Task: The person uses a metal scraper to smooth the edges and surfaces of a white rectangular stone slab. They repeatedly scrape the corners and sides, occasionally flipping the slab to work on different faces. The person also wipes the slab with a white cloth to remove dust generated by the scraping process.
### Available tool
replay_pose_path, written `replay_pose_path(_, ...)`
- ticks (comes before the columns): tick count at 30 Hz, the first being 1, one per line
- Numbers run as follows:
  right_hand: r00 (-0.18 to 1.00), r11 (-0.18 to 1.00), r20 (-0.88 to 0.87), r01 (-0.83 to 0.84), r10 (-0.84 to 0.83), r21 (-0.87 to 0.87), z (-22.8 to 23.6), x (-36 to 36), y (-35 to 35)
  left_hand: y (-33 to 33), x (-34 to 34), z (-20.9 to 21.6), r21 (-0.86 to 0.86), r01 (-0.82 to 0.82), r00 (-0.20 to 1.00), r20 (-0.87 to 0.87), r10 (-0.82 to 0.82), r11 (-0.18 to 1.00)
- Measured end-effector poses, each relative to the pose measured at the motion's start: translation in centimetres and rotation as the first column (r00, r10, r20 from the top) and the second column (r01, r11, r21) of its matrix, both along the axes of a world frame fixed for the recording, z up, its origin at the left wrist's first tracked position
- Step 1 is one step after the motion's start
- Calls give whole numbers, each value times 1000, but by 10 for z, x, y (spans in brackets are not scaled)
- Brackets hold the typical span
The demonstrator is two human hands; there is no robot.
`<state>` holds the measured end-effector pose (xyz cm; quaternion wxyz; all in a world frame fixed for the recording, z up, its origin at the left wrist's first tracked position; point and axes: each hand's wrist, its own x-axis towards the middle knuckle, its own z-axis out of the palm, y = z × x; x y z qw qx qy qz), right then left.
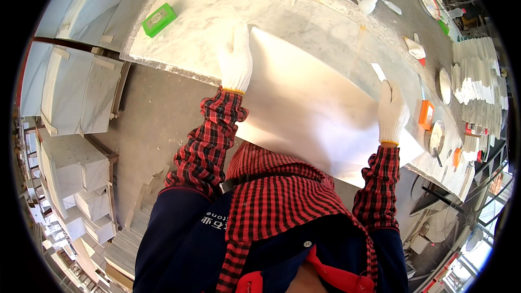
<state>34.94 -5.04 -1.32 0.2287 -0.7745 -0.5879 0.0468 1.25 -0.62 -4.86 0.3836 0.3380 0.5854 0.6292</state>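
A green block (159, 20) lies on the desk (192, 32); the grip of the left hand (236, 57) holds the white slab (309, 100) by its left edge; the slab overhangs the desk's near side; the right hand (393, 109) holds the right edge. Either grip slipping could tip and chip it.

Single head-worn fisheye view; looks steeply down past checked apron (287, 201) onto white sheet (304, 108), close range.
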Motion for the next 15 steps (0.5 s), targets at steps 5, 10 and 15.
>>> replay_pose_path(5,1000,997,-4,-18,18,-69,-7,5,0,0,2,9,-135,89,990,116,-74,987)
replay_pose_path(10,997,990,3,-75,76,-116,-9,9,3,-3,3,11,-74,85,987,146,-73,994)
replay_pose_path(15,996,996,45,-70,72,-46,-3,2,8,-9,-8,3,-10,79,982,172,-76,997)
